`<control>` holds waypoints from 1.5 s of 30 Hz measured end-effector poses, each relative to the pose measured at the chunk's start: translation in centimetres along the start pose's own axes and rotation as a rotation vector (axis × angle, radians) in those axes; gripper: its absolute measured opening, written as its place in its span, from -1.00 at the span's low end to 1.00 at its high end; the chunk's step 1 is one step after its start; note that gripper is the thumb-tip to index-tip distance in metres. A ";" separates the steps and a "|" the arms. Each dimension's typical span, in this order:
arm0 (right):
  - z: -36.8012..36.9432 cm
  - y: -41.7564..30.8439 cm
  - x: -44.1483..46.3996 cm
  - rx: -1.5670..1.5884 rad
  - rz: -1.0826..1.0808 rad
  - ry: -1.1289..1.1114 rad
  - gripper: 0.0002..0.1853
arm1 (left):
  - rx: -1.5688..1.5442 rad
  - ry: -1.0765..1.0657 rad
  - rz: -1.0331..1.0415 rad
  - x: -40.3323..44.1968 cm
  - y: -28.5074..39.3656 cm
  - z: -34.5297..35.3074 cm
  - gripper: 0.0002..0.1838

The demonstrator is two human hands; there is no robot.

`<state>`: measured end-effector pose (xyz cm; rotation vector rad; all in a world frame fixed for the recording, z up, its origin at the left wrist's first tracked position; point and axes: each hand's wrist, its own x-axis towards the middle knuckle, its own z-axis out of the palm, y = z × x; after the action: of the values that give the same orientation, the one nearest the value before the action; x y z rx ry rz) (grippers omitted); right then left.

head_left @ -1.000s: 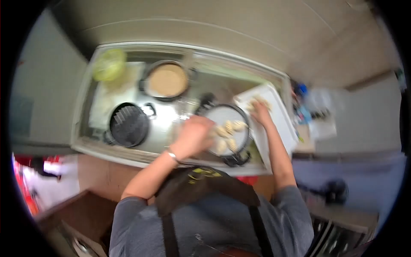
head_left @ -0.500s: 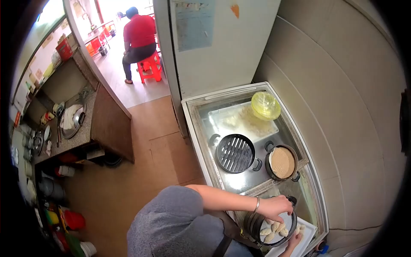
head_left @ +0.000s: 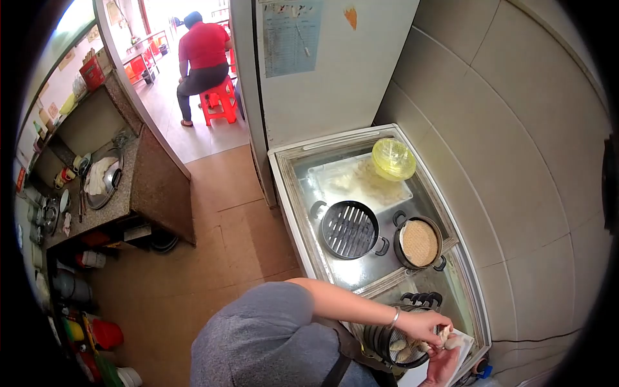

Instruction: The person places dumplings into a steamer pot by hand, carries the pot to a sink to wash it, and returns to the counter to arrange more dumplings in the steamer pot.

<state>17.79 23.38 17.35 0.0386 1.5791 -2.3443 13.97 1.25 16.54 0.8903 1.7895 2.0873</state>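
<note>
My left hand [head_left: 425,326], with a bracelet at its wrist, reaches across a stack of round dark steamer pans [head_left: 377,338]. Its fingertips pinch a pale dumpling [head_left: 445,331] at the right side of the stack. Just below, my right hand [head_left: 442,365] comes up from the bottom edge, its fingers curled around another pale dumpling [head_left: 453,342]. Several dumplings [head_left: 402,352] lie on the mesh liner of the top pan, partly hidden by my left hand. A white tray [head_left: 464,351] sits under my right hand.
On the glass-topped freezer [head_left: 303,271] stand a slotted steamer pan [head_left: 350,229], a pan with a tan liner [head_left: 420,244] and a yellow bowl [head_left: 393,159] beside a floury tray [head_left: 335,187]. A tiled wall [head_left: 490,161] rises right. A person in red [head_left: 205,48] sits beyond the doorway.
My left hand has moved right, from above the dumplings in the top pan to beside my right hand, and now pinches a dumpling there. The view has shifted slightly.
</note>
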 end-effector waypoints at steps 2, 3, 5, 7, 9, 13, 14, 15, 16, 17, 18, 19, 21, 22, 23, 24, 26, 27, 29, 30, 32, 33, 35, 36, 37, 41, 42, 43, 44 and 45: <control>0.4 0.3 0.3 -0.086 0.011 -0.078 -0.48 | -0.032 -0.033 -0.030 -0.3 -0.2 -0.4 -0.55; 0.6 0.6 0.3 -0.084 0.014 -0.072 -0.48 | -0.039 0.003 -0.015 -0.7 -0.1 -0.5 -0.61; 1.0 0.9 0.4 -0.111 0.007 -0.029 -0.45 | -0.102 0.026 -0.019 -0.7 -1.4 -0.4 -0.62; 1.8 0.6 0.3 -0.143 0.009 -0.015 -0.46 | -0.156 0.090 0.038 -0.5 -3.2 -0.2 -0.67; 2.7 0.2 0.5 -0.173 0.014 -0.031 -0.47 | -0.119 0.134 0.038 -0.5 -3.3 -1.0 -0.67; 2.8 -0.6 0.9 -0.218 0.010 0.096 -0.49 | -0.027 0.198 -0.119 -0.6 -2.5 -2.8 -0.72; 2.6 -0.8 0.7 -0.267 -0.008 0.146 -0.52 | 0.009 0.169 -0.163 -0.6 -2.2 -3.1 -0.71; 1.1 -0.6 0.8 -0.363 0.027 0.210 -0.56 | 0.058 0.193 -0.155 -0.5 -2.3 -3.2 -0.70; 0.3 -0.3 0.8 -0.413 -0.025 0.264 -0.58 | 0.040 0.146 -0.202 -0.5 -1.4 -3.6 -0.68; 0.6 -0.8 0.5 -0.470 -0.075 0.274 -0.59 | 0.003 0.129 -0.176 -0.5 -2.2 -3.5 -0.67; 0.9 -1.1 0.3 -0.527 -0.123 0.266 -0.59 | -0.024 0.127 -0.150 -0.6 -2.8 -3.2 -0.66; 0.9 -1.1 0.8 -0.553 -0.137 0.267 -0.60 | -0.017 0.114 -0.197 -0.4 -2.0 -3.5 -0.65; -0.1 -0.2 0.8 -0.607 -0.148 0.260 -0.60 | 0.069 0.083 -0.203 -0.4 -2.2 -3.3 -0.63; -0.3 0.1 0.8 -0.603 -0.150 0.280 -0.60 | 0.066 0.063 -0.204 -0.2 -2.1 -3.3 -0.63; -0.4 0.4 0.9 -0.606 -0.137 0.269 -0.61 | 0.276 -0.023 -0.180 0.1 -1.8 -3.4 -0.64; -0.6 0.7 1.0 -0.609 -0.122 0.256 -0.62 | 0.486 -0.107 -0.153 0.4 -1.4 -3.4 -0.63; -0.7 1.2 1.3 -0.651 -0.141 0.264 -0.62 | 0.639 -0.099 -0.078 0.7 -1.1 -3.0 -0.71; -0.3 1.0 1.4 -0.796 -0.168 0.279 -0.63 | 0.743 -0.126 -0.049 0.9 -1.2 -2.9 -0.74; 0.5 1.2 1.7 -1.081 -0.216 0.333 -0.66 | 0.850 -0.159 -0.019 1.3 -1.8 -2.9 -0.76; 0.7 1.4 1.9 -1.078 -0.215 0.336 -0.66 | 0.904 -0.236 0.003 1.5 -2.5 -3.0 -0.76; 1.0 1.8 2.3 -1.331 -0.182 0.363 -0.66 | 0.958 -0.315 0.023 1.9 -3.3 -3.0 -0.77; 1.0 2.0 2.5 -1.361 -0.202 0.387 -0.66 | 1.007 -0.346 0.095 2.1 -3.5 -2.9 -0.77; 1.3 2.3 3.1 -1.416 -0.188 0.399 -0.67 | 1.058 -0.377 0.167 2.4 -3.5 -3.0 -0.78; 1.4 2.5 3.2 -1.472 -0.170 0.413 -0.67 | 1.114 -0.411 0.184 2.5 -3.5 -2.9 -0.80; 1.4 2.7 3.4 -1.471 -0.171 0.414 -0.67 | 1.170 -0.443 0.201 2.5 -3.4 -2.9 -0.82; 1.4 3.0 3.7 -1.510 -0.073 0.393 -0.67 | 1.183 -0.435 0.223 2.6 -3.3 -2.9 -0.85; 1.4 3.0 3.7 -1.502 -0.071 0.391 -0.67 | 1.197 -0.463 0.197 2.7 -3.2 -3.0 -0.84; 1.3 3.0 3.7 -1.500 -0.069 0.387 -0.67 | 1.210 -0.491 0.169 2.7 -3.1 -3.0 -0.83; 1.0 3.0 3.7 -1.483 -0.046 0.379 -0.67 | 1.211 -0.490 0.162 2.7 -3.3 -3.1 -0.83; 0.8 3.1 3.9 -1.464 -0.027 0.365 -0.67 | 1.108 -0.425 0.220 2.8 -3.7 -3.2 -0.81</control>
<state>15.07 20.67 14.16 0.1077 3.0135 -0.7124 9.19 0.98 13.61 1.6533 2.5956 0.6997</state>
